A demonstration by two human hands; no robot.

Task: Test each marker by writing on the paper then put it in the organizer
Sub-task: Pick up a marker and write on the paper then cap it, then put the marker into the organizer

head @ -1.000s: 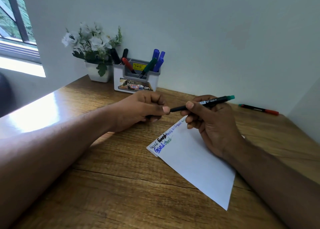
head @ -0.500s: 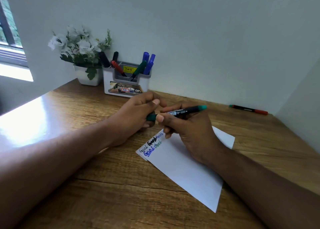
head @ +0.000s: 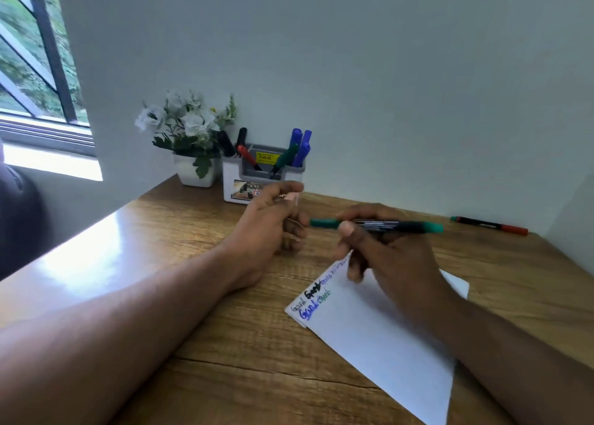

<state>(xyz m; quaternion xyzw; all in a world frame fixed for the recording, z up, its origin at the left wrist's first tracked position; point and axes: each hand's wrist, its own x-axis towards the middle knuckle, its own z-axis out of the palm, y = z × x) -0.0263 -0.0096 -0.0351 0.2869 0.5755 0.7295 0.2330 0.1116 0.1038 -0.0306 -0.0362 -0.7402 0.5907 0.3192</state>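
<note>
My right hand (head: 395, 257) grips a black marker with green ends (head: 385, 225), held level above the top of the white paper (head: 385, 344). A green cap covers the marker's left end. My left hand (head: 270, 231) is curled just left of that cap, with nothing visible in it; whether a fingertip touches the cap I cannot tell. The paper's upper left corner carries words in black, blue and green. A white and grey organizer (head: 233, 175) stands at the wall behind my left hand and holds several markers.
A red-capped marker (head: 488, 225) lies on the wooden desk (head: 180, 264) at the far right by the wall. A white pot of white flowers (head: 193, 174) sits left of the organizer. A window is at the far left.
The bare tip has been covered: my left hand pushed the green cap onto the marker, then drew slightly away. The view tilted up and both hands shifted.
</note>
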